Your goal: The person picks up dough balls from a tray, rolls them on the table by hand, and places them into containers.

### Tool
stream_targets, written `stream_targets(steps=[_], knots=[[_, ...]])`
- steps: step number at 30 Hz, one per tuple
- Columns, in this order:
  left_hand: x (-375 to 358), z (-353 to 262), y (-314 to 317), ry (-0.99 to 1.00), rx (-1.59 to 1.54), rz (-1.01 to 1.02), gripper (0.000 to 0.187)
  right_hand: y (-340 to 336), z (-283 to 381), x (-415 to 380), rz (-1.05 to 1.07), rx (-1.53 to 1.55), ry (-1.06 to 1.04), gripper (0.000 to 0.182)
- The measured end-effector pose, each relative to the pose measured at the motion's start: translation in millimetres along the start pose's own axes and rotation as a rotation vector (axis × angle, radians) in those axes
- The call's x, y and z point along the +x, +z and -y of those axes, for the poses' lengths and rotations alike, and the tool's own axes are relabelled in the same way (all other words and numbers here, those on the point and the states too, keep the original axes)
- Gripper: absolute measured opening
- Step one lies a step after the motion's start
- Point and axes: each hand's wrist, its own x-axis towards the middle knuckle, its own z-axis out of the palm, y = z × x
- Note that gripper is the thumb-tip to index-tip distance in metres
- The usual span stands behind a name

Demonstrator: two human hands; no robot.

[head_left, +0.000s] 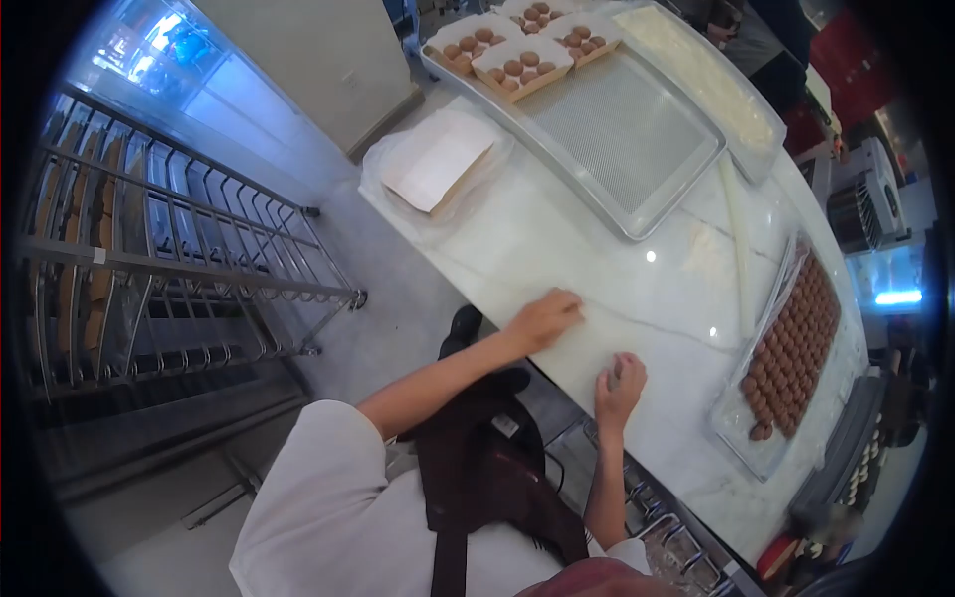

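Note:
My left hand [545,320] lies palm down on the white marble counter [557,229] near its front edge, holding nothing. My right hand [619,386] rests on the counter a little to the right, fingers curled in; a small pale spot shows at the fingertips and I cannot tell what it is. A clear tray [731,423] filled with rows of brown round shells [793,343] lies to the right of my right hand, apart from it.
A perforated metal baking tray [617,129] sits at the far side, with open cartons of brown shells [512,62] at its end. A flat white folded box [438,159] lies on plastic at the counter's corner. A wire rack [149,249] stands on the floor to the left.

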Motion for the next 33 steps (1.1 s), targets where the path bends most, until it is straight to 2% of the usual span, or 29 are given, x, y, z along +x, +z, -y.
stream_targets(steps=[1, 2, 3, 4, 5, 6, 7, 9, 11, 13, 14, 16, 17, 18, 19, 20, 21, 23, 25, 27, 33], knots=[[1, 0, -16, -0.01, -0.012, 0.006, 0.014, -9, 4, 1, -0.031, -0.051, 0.037, 0.029], [1, 0, -32, -0.288, -0.176, 0.033, 0.019, -21, 8, 3, 0.015, -0.022, 0.124, 0.043], [5, 0, -50, -0.564, -0.338, 0.059, 0.024, -27, 4, 3, 0.021, -0.033, 0.132, 0.043], [5, 2, -67, -0.569, -0.351, 0.065, 0.024, -31, -2, 3, 0.071, 0.021, 0.209, 0.041], [6, 7, -86, -0.805, -0.666, 0.036, 0.03, -32, -6, 4, 0.119, 0.077, 0.283, 0.039], [9, 11, -107, -1.036, -0.983, 0.005, 0.036, -26, -7, 8, 0.135, 0.221, 0.448, 0.041], [16, 11, -131, -1.039, -0.991, 0.011, 0.036, -24, 7, 19, 0.134, 0.212, 0.454, 0.041], [32, 14, -185, -0.97, -0.995, -0.011, 0.045, -19, 50, 52, 0.228, 0.632, 0.777, 0.043], [44, 43, -229, -0.871, -0.868, 0.042, 0.049, -4, 99, 87, 0.286, 0.7, 0.738, 0.045], [66, 82, -267, -0.812, -0.53, 0.128, 0.052, 22, 149, 128, 0.366, 0.738, 0.658, 0.044], [78, 103, -280, -0.812, -0.545, 0.144, 0.052, 40, 168, 148, 0.409, 0.744, 0.598, 0.044], [101, 142, -293, -0.57, -0.303, 0.115, 0.056, 81, 207, 187, 0.398, 0.782, 0.363, 0.042], [110, 160, -295, -0.573, -0.321, 0.126, 0.056, 105, 225, 207, 0.345, 0.689, 0.213, 0.045], [119, 177, -295, -0.358, -0.015, 0.17, 0.06, 128, 241, 227, 0.295, 0.592, 0.064, 0.047], [128, 192, -294, -0.132, 0.288, 0.204, 0.063, 148, 255, 245, 0.269, 0.475, 0.001, 0.046], [132, 207, -289, -0.169, 0.349, 0.298, 0.07, 166, 266, 259, 0.243, 0.359, -0.062, 0.046], [135, 216, -284, -0.164, 0.334, 0.306, 0.07, 182, 272, 268, 0.241, 0.348, -0.049, 0.046], [142, 232, -277, -0.021, 0.502, 0.287, 0.067, 213, 279, 280, 0.198, -0.052, -0.169, 0.04], [143, 238, -274, -0.021, 0.471, 0.277, 0.067, 236, 276, 279, 0.186, -0.063, -0.167, 0.033], [139, 241, -273, -0.026, 0.443, 0.265, 0.067, 244, 275, 275, 0.259, -0.34, -0.202, 0.035], [129, 239, -276, -0.133, 0.45, 0.285, 0.062, 235, 270, 271, 0.267, -0.269, -0.13, 0.039]])
